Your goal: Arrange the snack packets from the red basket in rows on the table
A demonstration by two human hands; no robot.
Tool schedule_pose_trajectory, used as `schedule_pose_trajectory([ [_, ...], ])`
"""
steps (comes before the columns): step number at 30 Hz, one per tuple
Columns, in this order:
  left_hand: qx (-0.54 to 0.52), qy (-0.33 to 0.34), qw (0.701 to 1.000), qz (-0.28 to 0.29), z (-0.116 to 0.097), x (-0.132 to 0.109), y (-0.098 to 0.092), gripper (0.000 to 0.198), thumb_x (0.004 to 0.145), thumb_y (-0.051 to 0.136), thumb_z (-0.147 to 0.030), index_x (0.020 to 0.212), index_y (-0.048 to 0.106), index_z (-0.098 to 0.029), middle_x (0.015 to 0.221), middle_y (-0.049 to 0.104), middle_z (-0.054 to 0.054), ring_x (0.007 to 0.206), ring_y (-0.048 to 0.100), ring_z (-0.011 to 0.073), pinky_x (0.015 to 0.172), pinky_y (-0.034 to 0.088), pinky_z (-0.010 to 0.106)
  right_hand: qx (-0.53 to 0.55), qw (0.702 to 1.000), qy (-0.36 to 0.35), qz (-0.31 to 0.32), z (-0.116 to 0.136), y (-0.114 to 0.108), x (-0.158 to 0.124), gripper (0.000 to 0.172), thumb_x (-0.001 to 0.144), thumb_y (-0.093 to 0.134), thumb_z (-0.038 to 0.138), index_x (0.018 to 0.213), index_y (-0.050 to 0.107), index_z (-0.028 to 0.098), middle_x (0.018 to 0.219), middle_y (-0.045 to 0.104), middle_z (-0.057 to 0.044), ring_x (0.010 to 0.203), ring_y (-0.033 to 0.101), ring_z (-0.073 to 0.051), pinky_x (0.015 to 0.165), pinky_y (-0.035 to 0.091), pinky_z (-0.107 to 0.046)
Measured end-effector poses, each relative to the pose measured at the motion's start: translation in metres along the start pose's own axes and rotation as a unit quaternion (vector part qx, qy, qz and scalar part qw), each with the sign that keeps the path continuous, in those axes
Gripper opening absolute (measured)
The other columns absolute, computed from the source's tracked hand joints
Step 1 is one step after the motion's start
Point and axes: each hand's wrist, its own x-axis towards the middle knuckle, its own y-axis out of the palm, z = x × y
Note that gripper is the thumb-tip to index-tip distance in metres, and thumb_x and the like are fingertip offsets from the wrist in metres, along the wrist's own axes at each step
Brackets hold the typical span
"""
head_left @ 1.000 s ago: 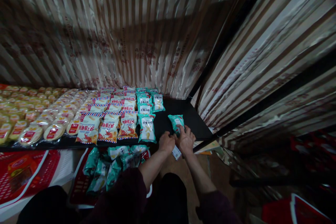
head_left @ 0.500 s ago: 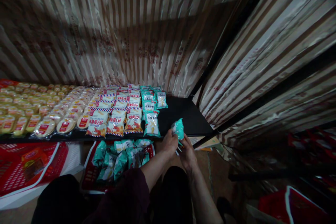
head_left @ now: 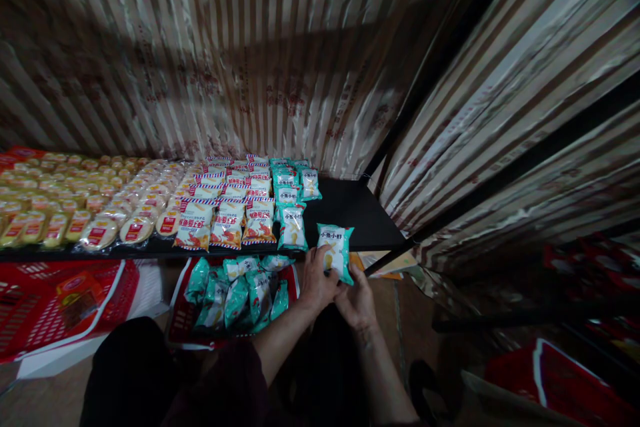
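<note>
Between my two hands is a teal-and-white snack bag (head_left: 336, 245), its printed front facing up, just in front of the black shelf's (head_left: 353, 210) front edge. My left hand (head_left: 320, 280) grips its lower left side with the fingers closed. At the bag's lower right side, my right hand (head_left: 357, 297) holds it with bent fingers. Left of it, one matching bag (head_left: 293, 227) lies at the shelf's front, and several more teal bags (head_left: 289, 181) lie behind. Below the shelf, a red basket (head_left: 181, 307) holds several teal bags of the same sort.
White-and-orange snack bags (head_left: 229, 223) stand in rows on the shelf, with round wrapped pastries (head_left: 136, 230) and small yellow cakes (head_left: 53, 230) further left. Another red basket (head_left: 30, 307) sits at lower left. A dark metal post (head_left: 425, 93) rises at the shelf's right end.
The bag in my hands has turned, so its white printed front now shows. My left hand has shifted slightly left, and the view has moved a little.
</note>
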Motion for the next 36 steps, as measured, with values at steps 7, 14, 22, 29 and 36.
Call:
schedule_pose_trajectory([
  [7,0.055,0.005,0.997,-0.053,0.021,-0.041,-0.028,0.051,0.078,0.046,-0.010,0.126,0.053,-0.024,0.137,0.044,0.007,0.130,0.042,0.0194,0.111,0.032,0.032,-0.059,0.997,0.013,0.042,-0.016,0.026,-0.019,0.039,0.063,0.080,0.042,0.096,0.068,0.024,0.097,0.073,-0.003,0.090,0.067,-0.023,0.071,0.054,-0.032],
  [14,-0.010,-0.026,0.995,-0.093,0.048,-0.061,-0.052,0.053,0.088,0.043,-0.030,0.137,0.038,-0.013,0.138,0.049,0.013,0.126,0.048,0.0217,0.107,0.037,0.036,-0.056,0.996,0.013,0.066,-0.034,0.048,-0.034,0.045,0.065,0.080,0.035,0.107,0.064,0.029,0.097,0.073,0.001,0.086,0.067,-0.019,0.077,0.053,-0.033],
  [22,-0.073,-0.104,0.987,-0.094,0.065,-0.069,-0.069,0.038,0.085,0.051,-0.029,0.120,0.056,-0.015,0.121,0.064,0.011,0.113,0.059,0.0222,0.100,0.044,0.037,-0.070,0.994,0.018,0.083,-0.045,0.072,-0.053,0.049,0.061,0.082,0.037,0.104,0.063,0.025,0.094,0.074,-0.001,0.087,0.069,-0.022,0.078,0.053,-0.033],
  [29,-0.157,-0.092,0.981,-0.068,0.079,-0.077,-0.079,0.033,0.081,0.058,-0.025,0.112,0.060,-0.015,0.112,0.068,0.009,0.102,0.064,0.0208,0.092,0.049,0.034,-0.076,0.993,0.034,0.088,-0.049,0.072,-0.054,0.048,0.059,0.082,0.044,0.099,0.065,0.022,0.090,0.075,-0.003,0.085,0.070,-0.024,0.073,0.055,-0.034],
  [36,-0.234,-0.082,0.965,-0.085,0.085,-0.084,-0.077,0.038,0.076,0.065,-0.038,0.108,0.062,-0.017,0.110,0.068,0.008,0.101,0.063,0.0229,0.090,0.049,0.035,-0.072,0.996,0.044,0.042,-0.052,0.079,-0.053,0.049,0.057,0.083,0.046,0.093,0.066,0.019,0.080,0.075,-0.004,0.076,0.071,-0.026,0.066,0.056,-0.034],
])
